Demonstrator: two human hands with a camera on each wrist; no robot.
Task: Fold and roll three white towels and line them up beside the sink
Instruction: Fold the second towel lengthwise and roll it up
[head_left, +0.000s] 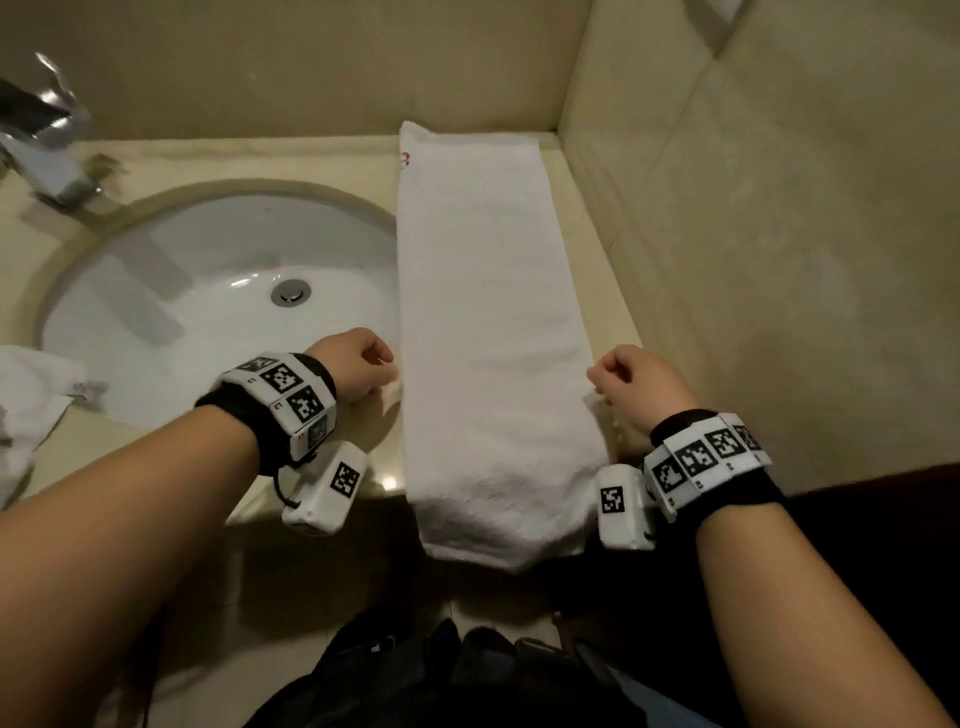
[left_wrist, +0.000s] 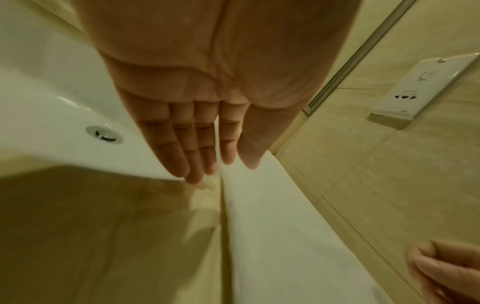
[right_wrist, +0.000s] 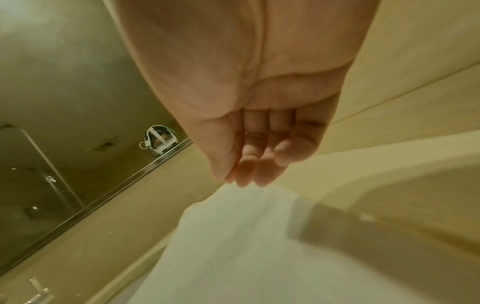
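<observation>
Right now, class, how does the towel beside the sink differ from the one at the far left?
The folded towel lies flat as a long smooth strip; the crumpled towel sits bunched. The folded towel is right of the sink; the crumpled towel left. Both are white.

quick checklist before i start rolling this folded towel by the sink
1. Towel folded into a long strip on the counter: ok.
2. Long edges straight and even: ok, though the near end hangs past the counter edge.
3. Left hand at the towel's left edge: ok, fingers straight, gripping nothing.
4. Right hand at the right edge: ok; actual grip on cloth: cannot tell.
5. Towel clear of the sink: ok, it lies beside the bowl.
6. Other towels ready: cannot tell, only a crumpled white cloth at far left.
</observation>
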